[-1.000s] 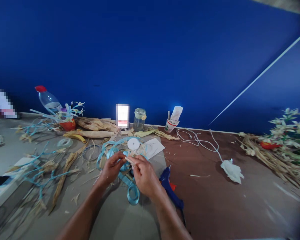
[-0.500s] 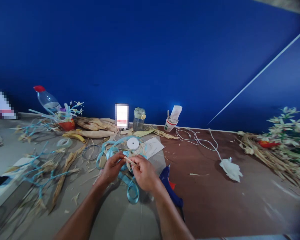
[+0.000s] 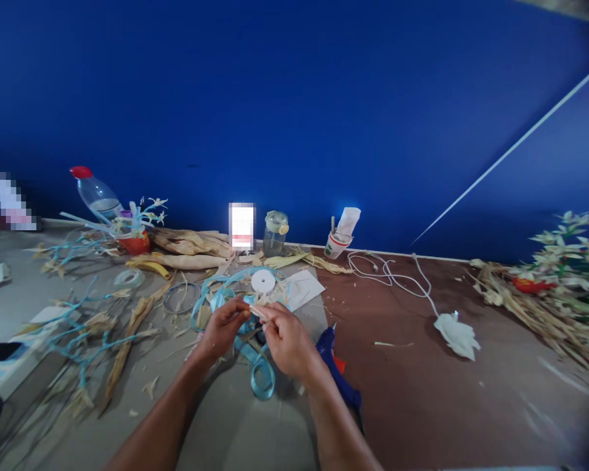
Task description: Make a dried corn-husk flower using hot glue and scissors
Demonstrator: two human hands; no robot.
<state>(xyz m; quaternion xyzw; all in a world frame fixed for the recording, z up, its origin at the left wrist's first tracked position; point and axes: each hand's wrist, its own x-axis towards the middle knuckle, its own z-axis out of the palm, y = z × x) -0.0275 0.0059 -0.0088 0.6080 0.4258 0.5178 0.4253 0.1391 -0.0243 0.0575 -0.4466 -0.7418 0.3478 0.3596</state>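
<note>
A small pale strip (image 3: 258, 313), perhaps dried husk, is pinched between both hands over the middle of the table. My left hand (image 3: 224, 328) is closed on its left end with thumb and fingertips. On the other end, my right hand (image 3: 288, 337) grips with thumb and index finger, which partly hide it. Beneath and behind the hands lie loops of light-blue ribbon (image 3: 262, 379) and a white spool (image 3: 263, 281). A blue glue gun (image 3: 334, 366) with a red-orange trigger lies just right of my right forearm.
Dried husks (image 3: 191, 245), a lidded jar (image 3: 275, 232) and a paper cup (image 3: 338, 243) stand along the blue wall. Blue-stemmed sprigs (image 3: 83, 343) spread at left, near a tape roll (image 3: 129, 279). A white cable (image 3: 397, 278), white crumpled piece (image 3: 456, 335) and flower bunch (image 3: 564, 252) are at right.
Both hands stay nearly in place, still pinching the pale strip; its angle and the right fingers have shifted slightly. The whole view has moved a little.
</note>
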